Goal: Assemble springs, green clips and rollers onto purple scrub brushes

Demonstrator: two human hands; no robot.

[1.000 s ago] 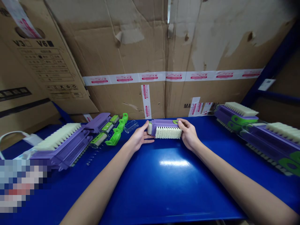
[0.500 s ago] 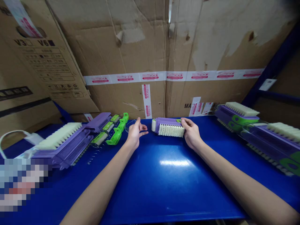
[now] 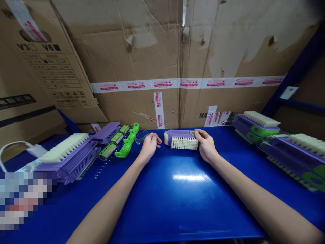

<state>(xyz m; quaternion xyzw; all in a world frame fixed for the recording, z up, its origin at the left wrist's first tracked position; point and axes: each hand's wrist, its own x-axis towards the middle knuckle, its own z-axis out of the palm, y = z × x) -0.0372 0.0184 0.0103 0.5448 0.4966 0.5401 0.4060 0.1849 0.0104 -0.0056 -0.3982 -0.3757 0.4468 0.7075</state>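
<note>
A purple brush point(image 3: 184, 139) with cream bristles and a green part sits on its side on the blue table, ahead of me. My right hand point(image 3: 206, 145) grips its right end between thumb and fingers. To the left of the brush, my left hand point(image 3: 151, 146) has its fingers curled together; whatever they may hold is hidden. Just behind that hand is a clear plastic piece point(image 3: 141, 137), which the hand overlaps, and I cannot tell whether they touch. Bright green clips point(image 3: 124, 149) and green-topped pieces point(image 3: 108, 150) stand in rows further left.
Purple brush bodies point(image 3: 63, 166) and a cream bristle block point(image 3: 65, 147) lie at the left, near a white cable point(image 3: 11, 144). Thin springs point(image 3: 101, 167) lie in a row. Purple brushes point(image 3: 284, 152) line the right side. Cardboard point(image 3: 137, 61) walls the back.
My left hand has turned and its spread fingers have curled in, showing more of the clear piece. The brush and my right hand have shifted slightly left and nearer.
</note>
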